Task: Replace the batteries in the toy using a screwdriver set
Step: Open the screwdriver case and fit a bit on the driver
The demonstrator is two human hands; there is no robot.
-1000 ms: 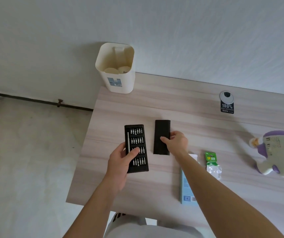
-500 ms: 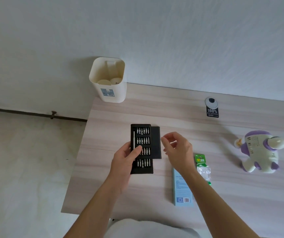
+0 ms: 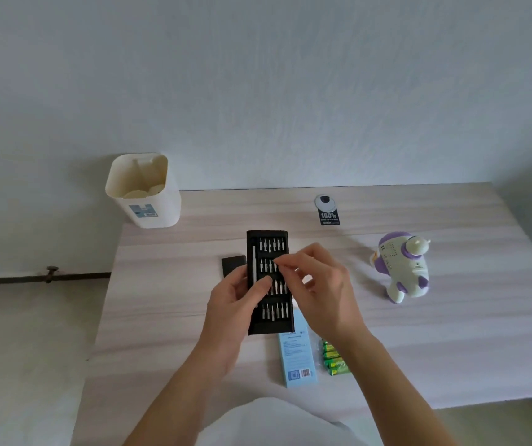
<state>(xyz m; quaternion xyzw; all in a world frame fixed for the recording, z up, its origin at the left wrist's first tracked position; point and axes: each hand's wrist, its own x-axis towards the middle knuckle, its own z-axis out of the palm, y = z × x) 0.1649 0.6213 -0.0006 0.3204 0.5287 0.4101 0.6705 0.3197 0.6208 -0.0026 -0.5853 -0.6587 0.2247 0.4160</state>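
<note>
My left hand point(image 3: 234, 305) grips the black screwdriver set tray point(image 3: 271, 320) by its left edge, thumb lying across the bits, and holds it above the table. Rows of silver bits and a slim driver handle point(image 3: 254, 262) sit in the tray. My right hand point(image 3: 322, 291) reaches over it from the right, thumb and forefinger pinching a bit point(image 3: 275, 263) in the second row. The white and purple toy point(image 3: 401, 268) stands on the table to the right. A green pack of batteries point(image 3: 333, 362) lies near the front, under my right wrist.
The set's black cover point(image 3: 233, 264) lies flat behind the tray's left side. A light blue box point(image 3: 298, 360) lies beside the batteries. At the table's back left corner stands a white bin point(image 3: 144, 191); a black and white tag point(image 3: 327, 210) lies at the back. The wooden table point(image 3: 451, 333) ends at left and front.
My left hand has lifted the tray and brought it right, off the cover. My right hand has moved from open air onto the second row of bits. The camera view has shifted.
</note>
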